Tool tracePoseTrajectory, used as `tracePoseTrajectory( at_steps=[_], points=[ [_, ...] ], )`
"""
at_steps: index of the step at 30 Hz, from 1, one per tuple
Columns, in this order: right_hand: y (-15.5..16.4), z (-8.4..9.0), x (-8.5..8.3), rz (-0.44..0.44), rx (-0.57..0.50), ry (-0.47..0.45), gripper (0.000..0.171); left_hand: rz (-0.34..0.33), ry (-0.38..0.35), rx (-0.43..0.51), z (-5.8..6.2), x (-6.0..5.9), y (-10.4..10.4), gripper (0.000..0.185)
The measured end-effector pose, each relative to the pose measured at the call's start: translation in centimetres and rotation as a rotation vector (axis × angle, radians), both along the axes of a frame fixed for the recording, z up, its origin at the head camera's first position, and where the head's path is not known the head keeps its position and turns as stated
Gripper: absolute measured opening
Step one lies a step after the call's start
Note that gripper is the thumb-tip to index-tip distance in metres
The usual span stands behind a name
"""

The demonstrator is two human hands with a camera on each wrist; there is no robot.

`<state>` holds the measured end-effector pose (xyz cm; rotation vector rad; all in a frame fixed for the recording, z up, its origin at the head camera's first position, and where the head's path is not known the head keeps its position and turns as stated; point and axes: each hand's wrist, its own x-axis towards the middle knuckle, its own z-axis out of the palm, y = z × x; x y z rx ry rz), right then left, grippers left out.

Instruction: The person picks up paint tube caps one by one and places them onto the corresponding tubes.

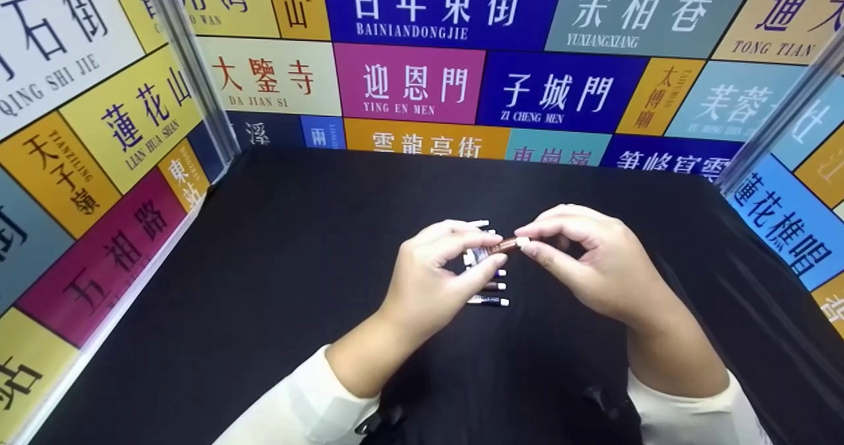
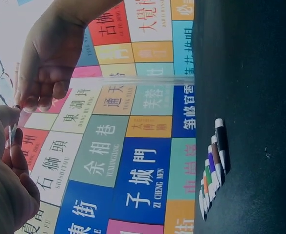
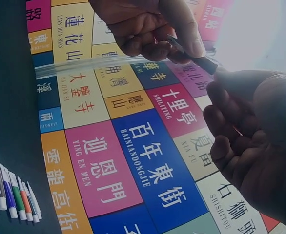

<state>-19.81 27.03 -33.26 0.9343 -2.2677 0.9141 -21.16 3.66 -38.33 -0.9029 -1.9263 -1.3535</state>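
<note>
Above the table, my left hand (image 1: 432,270) pinches the body of a small reddish-brown paint tube (image 1: 506,244) between thumb and fingers. At the tube's other end, my right hand (image 1: 597,260) pinches the white cap (image 1: 523,242). In the right wrist view the held tube (image 3: 204,62) spans the gap between both hands and looks dark against the light. Below the hands lies a row of similar tubes with white caps, partly hidden in the head view. Among them are a black tube (image 2: 221,139), a purple tube (image 3: 7,187), a green tube (image 3: 20,195) and an orange tube (image 3: 26,201).
A black cloth (image 1: 264,287) covers the table. Panels with printed street names (image 1: 409,82) stand behind and at both sides, with clear upright posts (image 1: 211,95) at the corners. White sleeves (image 1: 310,399) cover my forearms.
</note>
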Motion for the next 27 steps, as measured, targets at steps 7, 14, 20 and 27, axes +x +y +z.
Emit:
tracePoseTrajectory(
  at_steps=[7,14,20,27],
  points=[
    [0.0,0.0,0.1,-0.047,0.066,-0.06,0.014,-0.007,-0.033,-0.013,0.0,0.0,0.1,0.018],
    [-0.2,0.0,0.0,-0.068,0.019,-0.047,0.012,-0.002,-0.053,-0.004,0.0,-0.3,-0.2,0.021],
    [0.1,0.1,0.0,-0.086,-0.027,-0.029,0.014,0.006,-0.067,-0.009,0.0,-0.6,-0.4,0.023],
    [0.6,0.1,-0.3,-0.018,-0.009,-0.094,0.017,-0.009,-0.093,-0.088,0.1,-1.0,-0.6,0.019]
  ],
)
